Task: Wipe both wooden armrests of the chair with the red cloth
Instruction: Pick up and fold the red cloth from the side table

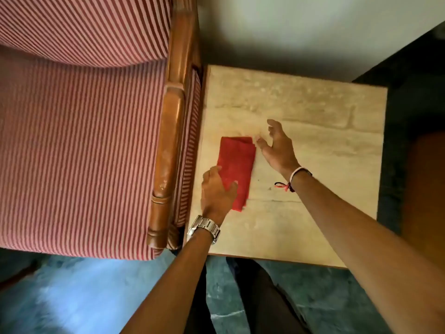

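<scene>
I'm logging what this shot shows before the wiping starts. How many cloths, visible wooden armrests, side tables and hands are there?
Red cloth: 1
Wooden armrest in view: 1
Side table: 1
Hands: 2, left hand on the cloth, right hand open beside it
Total: 5

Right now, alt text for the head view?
A folded red cloth lies on a pale side table; the left hand rests on it, the right hand open beside it. The striped chair's wooden armrest stands left.
</scene>
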A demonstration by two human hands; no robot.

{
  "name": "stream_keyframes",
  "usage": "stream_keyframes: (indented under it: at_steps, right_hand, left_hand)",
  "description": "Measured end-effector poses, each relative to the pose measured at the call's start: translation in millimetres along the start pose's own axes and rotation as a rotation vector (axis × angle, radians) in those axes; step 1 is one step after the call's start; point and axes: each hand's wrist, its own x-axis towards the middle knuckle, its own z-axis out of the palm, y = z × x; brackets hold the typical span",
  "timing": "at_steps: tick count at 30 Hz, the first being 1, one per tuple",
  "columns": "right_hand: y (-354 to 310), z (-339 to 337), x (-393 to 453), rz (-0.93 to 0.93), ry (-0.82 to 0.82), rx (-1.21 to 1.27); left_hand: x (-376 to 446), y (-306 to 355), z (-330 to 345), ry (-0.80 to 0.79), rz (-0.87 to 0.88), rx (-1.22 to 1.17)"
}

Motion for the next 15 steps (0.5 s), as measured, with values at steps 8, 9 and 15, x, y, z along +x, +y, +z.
stream_keyframes:
  at_steps: [8, 9, 15]
  right_hand:
    - [55, 52, 13, 0.151, 0.135, 0.222]
    - [56, 57, 15, 0.165, 0.156, 0.253]
    - [51, 79, 25, 0.124, 0.225, 0.117]
  left_hand:
    - [25, -51, 28, 0.136, -0.006, -0.03]
    - [26, -53, 29, 0.141, -0.004, -0.048]
    - [39, -57, 43, 0.128, -0.055, -0.09]
